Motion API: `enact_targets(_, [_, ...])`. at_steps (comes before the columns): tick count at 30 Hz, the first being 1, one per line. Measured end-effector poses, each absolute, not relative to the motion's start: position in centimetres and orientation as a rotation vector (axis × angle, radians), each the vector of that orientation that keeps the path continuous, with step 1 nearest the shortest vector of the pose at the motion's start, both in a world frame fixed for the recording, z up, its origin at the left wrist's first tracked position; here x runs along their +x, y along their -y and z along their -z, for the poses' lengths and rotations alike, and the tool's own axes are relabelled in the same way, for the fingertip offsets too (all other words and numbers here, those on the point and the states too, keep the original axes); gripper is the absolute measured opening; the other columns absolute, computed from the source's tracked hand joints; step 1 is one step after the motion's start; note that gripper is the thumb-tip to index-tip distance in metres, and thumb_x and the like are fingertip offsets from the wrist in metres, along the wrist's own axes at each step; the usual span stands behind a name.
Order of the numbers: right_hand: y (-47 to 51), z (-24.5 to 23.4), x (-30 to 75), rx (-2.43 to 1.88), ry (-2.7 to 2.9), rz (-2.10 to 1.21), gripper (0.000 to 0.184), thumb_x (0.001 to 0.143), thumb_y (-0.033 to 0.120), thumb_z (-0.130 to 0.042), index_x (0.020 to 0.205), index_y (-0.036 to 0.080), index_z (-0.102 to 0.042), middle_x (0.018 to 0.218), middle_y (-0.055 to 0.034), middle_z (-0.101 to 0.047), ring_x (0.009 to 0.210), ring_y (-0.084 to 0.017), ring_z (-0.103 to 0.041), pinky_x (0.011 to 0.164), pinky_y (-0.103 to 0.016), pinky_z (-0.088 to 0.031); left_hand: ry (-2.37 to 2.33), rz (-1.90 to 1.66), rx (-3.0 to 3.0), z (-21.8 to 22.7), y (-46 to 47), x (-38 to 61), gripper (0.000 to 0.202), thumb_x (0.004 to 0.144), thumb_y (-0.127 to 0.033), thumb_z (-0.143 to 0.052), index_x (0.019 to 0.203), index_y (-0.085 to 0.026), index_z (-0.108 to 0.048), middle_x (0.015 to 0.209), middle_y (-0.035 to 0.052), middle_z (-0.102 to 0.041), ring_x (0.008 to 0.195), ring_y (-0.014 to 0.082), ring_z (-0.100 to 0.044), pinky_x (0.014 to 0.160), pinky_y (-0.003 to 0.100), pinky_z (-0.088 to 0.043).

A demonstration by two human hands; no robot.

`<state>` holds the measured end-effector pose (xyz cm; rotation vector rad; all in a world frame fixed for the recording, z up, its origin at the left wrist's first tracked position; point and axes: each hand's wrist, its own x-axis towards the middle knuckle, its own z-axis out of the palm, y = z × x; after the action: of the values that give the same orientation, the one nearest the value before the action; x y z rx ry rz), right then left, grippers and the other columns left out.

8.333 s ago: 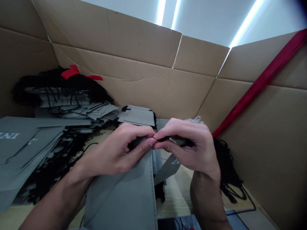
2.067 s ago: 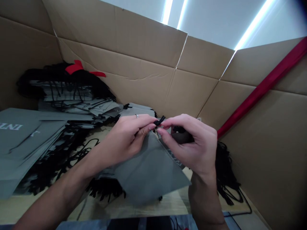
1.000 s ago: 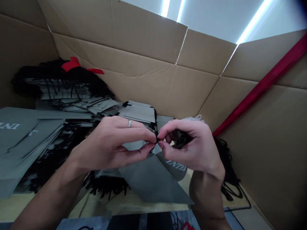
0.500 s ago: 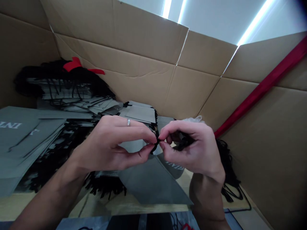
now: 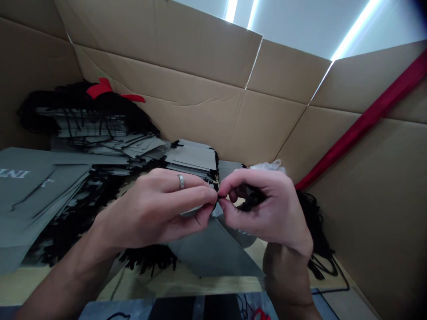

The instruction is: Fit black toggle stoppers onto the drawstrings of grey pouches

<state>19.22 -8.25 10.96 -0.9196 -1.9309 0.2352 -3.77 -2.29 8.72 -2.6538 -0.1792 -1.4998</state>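
My left hand (image 5: pixel 156 213), with a ring on one finger, pinches the upper edge of a flat grey paper bag (image 5: pixel 213 249) held over the tabletop. My right hand (image 5: pixel 267 213) meets it fingertip to fingertip and pinches a short black cord (image 5: pixel 216 198) at the bag's edge. More black cord (image 5: pixel 248 202) is bunched inside my right palm. The bag hangs down below both hands, its white lettering mostly hidden.
Stacks of flat grey bags with black cord handles (image 5: pixel 90 133) lie at the back left, with a red ribbon (image 5: pixel 100 89) on top. Bigger grey bags (image 5: pixel 30 186) spread at the left. Loose black cords (image 5: pixel 316 240) pile at the right. Cardboard walls (image 5: pixel 207 89) enclose everything.
My hands have closed tighter together on the cord at the bag's edge and sunk slightly. The bag stays hanging below them.
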Motion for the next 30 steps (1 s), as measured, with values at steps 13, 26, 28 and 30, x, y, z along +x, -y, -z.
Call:
enact_targets(13, [8.3,-10.7,18.4,-0.804,1.782,-0.38,0.021,0.072,0.004,-0.078,0.083,0.022,-0.076,0.072,0.0053,-0.074,0.062,-0.009,-0.065,0.056,-0.018,-0.054,-0.09,1.91,-2.705,-9.5,1.4,-2.8,0.022,0.075,-0.006,-0.088,0.089,-0.019,-0.076,0.074,-0.0008,-0.079,0.063,0.0122,-0.077,0.06,0.015,-0.061])
enact_targets(26, [8.1,-10.4,18.7,-0.831,1.71,-0.038,0.02,0.085,0.01,-0.083,0.092,0.027,-0.075,0.085,0.0008,-0.079,0.073,-0.016,-0.071,0.067,-0.031,-0.06,0.328,1.624,-3.348,-10.5,1.5,-3.0,0.002,0.102,-0.02,-0.078,0.1,-0.018,-0.079,0.09,0.0024,-0.083,0.079,0.0151,-0.08,0.071,0.02,-0.065])
enact_targets(28, [8.0,-10.6,19.2,-0.815,1.769,-0.052,0.023,0.085,0.013,-0.086,0.101,0.028,-0.077,0.096,-0.0022,-0.078,0.079,-0.018,-0.07,0.069,-0.033,-0.059,0.341,1.591,-3.266,-10.4,1.7,-3.1,0.014,0.105,-0.019,-0.073,0.092,-0.018,-0.077,0.087,0.0009,-0.082,0.072,0.0125,-0.074,0.063,0.019,-0.058])
enact_targets(30, [7.6,-10.8,19.9,-0.762,1.862,-0.09,0.037,0.083,0.017,-0.091,0.116,0.028,-0.078,0.114,-0.006,-0.076,0.093,-0.021,-0.07,0.074,-0.034,-0.06,0.334,1.592,-3.197,-10.4,1.8,-3.1,0.017,0.106,-0.017,-0.07,0.091,-0.018,-0.076,0.086,0.0002,-0.082,0.068,0.0107,-0.07,0.06,0.019,-0.053])
